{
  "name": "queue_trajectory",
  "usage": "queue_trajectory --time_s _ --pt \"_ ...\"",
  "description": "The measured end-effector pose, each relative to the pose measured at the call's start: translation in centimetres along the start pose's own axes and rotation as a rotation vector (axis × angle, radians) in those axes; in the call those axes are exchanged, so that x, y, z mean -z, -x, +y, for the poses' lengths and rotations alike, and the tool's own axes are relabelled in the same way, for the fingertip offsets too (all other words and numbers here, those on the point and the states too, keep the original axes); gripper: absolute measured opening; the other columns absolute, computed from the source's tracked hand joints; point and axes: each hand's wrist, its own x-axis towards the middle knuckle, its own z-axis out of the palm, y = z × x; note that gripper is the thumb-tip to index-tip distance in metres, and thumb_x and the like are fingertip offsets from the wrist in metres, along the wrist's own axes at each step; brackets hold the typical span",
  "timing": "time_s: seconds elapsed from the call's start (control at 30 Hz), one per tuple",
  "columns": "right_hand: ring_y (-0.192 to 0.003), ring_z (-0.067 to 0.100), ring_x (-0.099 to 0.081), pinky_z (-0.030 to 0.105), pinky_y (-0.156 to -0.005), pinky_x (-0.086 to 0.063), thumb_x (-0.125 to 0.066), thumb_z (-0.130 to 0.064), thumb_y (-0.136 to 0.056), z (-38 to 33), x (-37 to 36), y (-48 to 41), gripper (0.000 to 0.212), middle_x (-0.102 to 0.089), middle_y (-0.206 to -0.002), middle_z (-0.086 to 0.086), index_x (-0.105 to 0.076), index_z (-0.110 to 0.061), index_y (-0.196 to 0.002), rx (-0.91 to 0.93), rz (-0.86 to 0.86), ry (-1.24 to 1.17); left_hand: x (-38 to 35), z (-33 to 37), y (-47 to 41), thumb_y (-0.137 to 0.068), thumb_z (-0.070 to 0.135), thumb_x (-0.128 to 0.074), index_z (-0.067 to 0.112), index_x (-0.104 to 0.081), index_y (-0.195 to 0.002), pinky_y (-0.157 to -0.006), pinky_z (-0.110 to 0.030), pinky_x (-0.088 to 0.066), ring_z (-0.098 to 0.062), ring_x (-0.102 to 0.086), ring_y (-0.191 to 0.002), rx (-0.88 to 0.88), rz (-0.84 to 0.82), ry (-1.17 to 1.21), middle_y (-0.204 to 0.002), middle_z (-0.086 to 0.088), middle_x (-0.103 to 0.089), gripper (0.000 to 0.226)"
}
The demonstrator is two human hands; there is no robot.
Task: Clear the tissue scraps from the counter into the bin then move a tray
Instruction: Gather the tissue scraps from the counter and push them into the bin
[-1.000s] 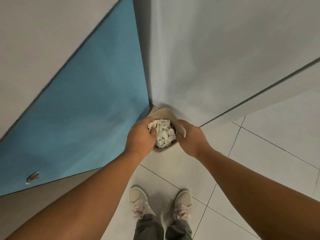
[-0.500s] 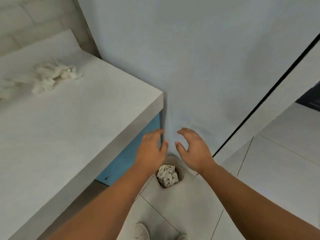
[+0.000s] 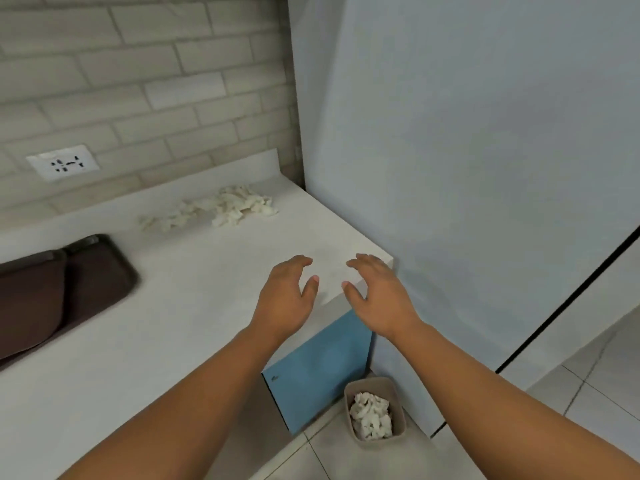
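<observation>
Tissue scraps (image 3: 225,207) lie in a loose heap at the back of the tabletop (image 3: 166,317), near its far right corner and well apart from our hands. Our left hand (image 3: 284,299) and right hand (image 3: 379,299) hover side by side over the tabletop's near right corner, palms down, fingers spread and loosely bent, holding nothing. Below that corner the bin (image 3: 367,384) stands on the floor (image 3: 606,403) with crumpled tissue (image 3: 370,415) inside. Brown trays (image 3: 86,282) rest overlapped at the tabletop's left side. Behind the tabletop, a white socket (image 3: 62,163) sits in the brick wall.
</observation>
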Motion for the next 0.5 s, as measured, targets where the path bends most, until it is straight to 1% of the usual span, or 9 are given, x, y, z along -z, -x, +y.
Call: queue_trajectory --time_s 0.13,0.3,0.4,0.5 --pt "-0.146 0.021 -0.026 0.038 -0.119 -0.025 -0.052 -0.038 -0.098 -2.5 -2.2 -4.1 0.047 -0.039 -0.153 0.002 -0.049 -0.021 -0.141 0.068 -0.036 -0.014 3.1 -3.6 -1.9 -0.101 0.037 -0.048 0.022 -0.049 -0.140 -0.109 -0.027 -0.032 -0.016 -0.041 -0.136 0.048 0.060 -0.042 -0.145 0.003 -0.051 0.042" --pt "-0.147 0.017 -0.024 0.031 -0.118 -0.021 -0.050 -0.039 -0.098 -4.7 -6.2 -9.9 0.048 -0.037 -0.155 -0.002 -0.045 -0.024 -0.143 0.116 -0.107 0.001 5.5 -9.3 -5.8 -0.101 0.035 -0.050 0.021 -0.051 -0.140 -0.104 -0.021 -0.029 -0.014 -0.039 -0.137 0.093 0.101 -0.076 -0.144 0.005 -0.051 0.041" --pt "-0.146 0.017 -0.025 0.030 -0.118 -0.021 -0.052 -0.037 -0.098 -5.4 -8.9 -13.8 0.048 -0.037 -0.155 -0.001 -0.046 -0.023 -0.143 0.128 -0.146 0.000 6.3 -13.4 -8.8 -0.100 0.035 -0.052 0.021 -0.052 -0.138 -0.103 -0.022 -0.033 -0.014 -0.041 -0.135 0.119 0.103 -0.088 -0.141 0.004 -0.053 0.040" --pt "-0.146 0.016 -0.025 0.030 -0.118 -0.022 -0.052 -0.035 -0.097 -5.8 -11.4 -17.7 0.047 -0.037 -0.154 -0.001 -0.046 -0.023 -0.143 0.135 -0.176 0.028 6.7 -17.4 -12.1 -0.099 0.033 -0.055 0.019 -0.054 -0.136 -0.104 -0.029 -0.039 -0.017 -0.044 -0.133 0.145 0.109 -0.107 -0.138 0.001 -0.056 0.040"
